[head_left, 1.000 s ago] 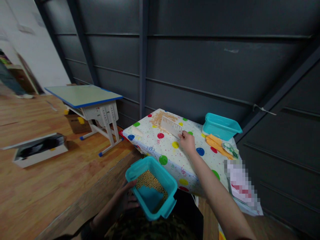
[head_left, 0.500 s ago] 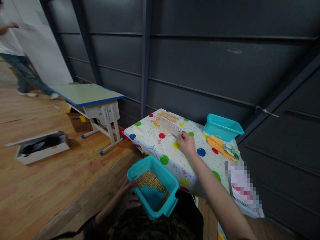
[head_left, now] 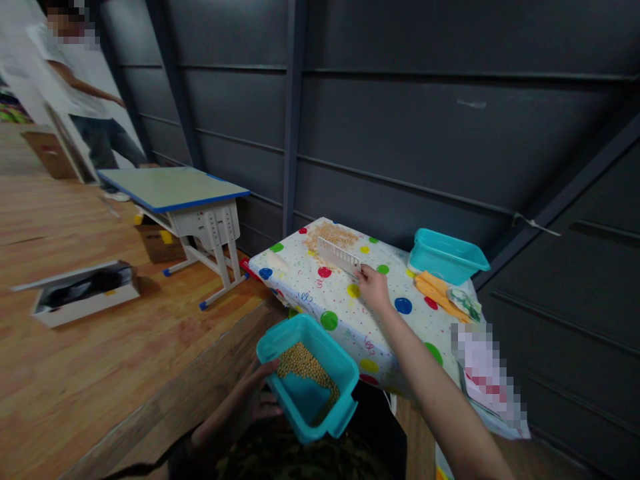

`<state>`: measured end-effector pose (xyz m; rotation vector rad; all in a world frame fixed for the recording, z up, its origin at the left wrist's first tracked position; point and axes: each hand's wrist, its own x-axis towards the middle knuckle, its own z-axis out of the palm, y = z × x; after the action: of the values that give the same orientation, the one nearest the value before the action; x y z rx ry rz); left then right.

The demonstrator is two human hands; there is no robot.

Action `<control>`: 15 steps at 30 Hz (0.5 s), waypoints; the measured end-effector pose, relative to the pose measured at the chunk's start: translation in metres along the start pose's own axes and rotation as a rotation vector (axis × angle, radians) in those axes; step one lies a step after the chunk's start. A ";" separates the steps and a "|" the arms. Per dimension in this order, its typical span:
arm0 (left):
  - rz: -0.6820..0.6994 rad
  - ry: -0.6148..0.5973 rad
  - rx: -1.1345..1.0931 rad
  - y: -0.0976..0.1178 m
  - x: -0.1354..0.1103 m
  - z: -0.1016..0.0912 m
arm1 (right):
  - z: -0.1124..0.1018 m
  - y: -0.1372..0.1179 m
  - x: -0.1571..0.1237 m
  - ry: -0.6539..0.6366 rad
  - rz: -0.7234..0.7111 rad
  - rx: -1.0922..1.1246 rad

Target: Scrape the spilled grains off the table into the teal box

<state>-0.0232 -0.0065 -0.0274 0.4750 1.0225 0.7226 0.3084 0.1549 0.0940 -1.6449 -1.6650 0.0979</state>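
My right hand [head_left: 373, 287] reaches over a table with a polka-dot cloth [head_left: 345, 313] and grips the end of a flat white scraper [head_left: 339, 256]. The scraper stands on edge against a pile of small tan beans [head_left: 330, 235] at the table's far side. My left hand [head_left: 260, 393] holds a teal plastic tub [head_left: 307, 377] below the table's near edge, tilted, with beans [head_left: 304, 363] heaped in one end.
A second teal tub [head_left: 447, 255] stands at the table's far right beside orange cloths [head_left: 435, 288] and a patterned rag [head_left: 464, 301]. A blue-edged desk [head_left: 173, 190], an open white box [head_left: 75, 293] on the wooden floor, and a person [head_left: 85, 100] walking lie to the left.
My hands and the tub have barely shifted. The person at the far left has walked closer, toward the blue-edged desk.
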 end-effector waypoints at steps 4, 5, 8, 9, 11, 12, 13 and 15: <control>0.022 0.007 0.022 -0.001 -0.001 0.002 | 0.000 0.000 0.000 -0.010 0.000 0.026; 0.017 0.009 0.020 -0.001 -0.001 0.001 | 0.000 0.000 0.000 -0.003 0.005 0.031; 0.004 0.029 0.028 -0.002 0.001 0.000 | 0.001 0.000 0.000 0.007 0.018 0.041; 0.003 0.026 0.028 -0.002 0.001 0.000 | 0.001 0.000 0.000 0.002 0.017 0.044; 0.000 0.019 0.025 -0.002 0.002 0.000 | 0.001 -0.001 -0.001 -0.009 0.013 0.052; 0.001 0.014 0.022 -0.002 0.001 0.000 | 0.000 -0.001 -0.001 -0.008 0.011 0.059; 0.002 0.013 0.021 -0.002 0.001 0.000 | 0.000 -0.001 -0.001 -0.003 0.010 0.068; 0.010 0.021 0.027 -0.001 -0.001 0.001 | 0.000 -0.001 0.000 0.016 0.018 0.098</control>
<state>-0.0226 -0.0079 -0.0272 0.4970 1.0517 0.7245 0.3078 0.1550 0.0943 -1.5833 -1.6083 0.1723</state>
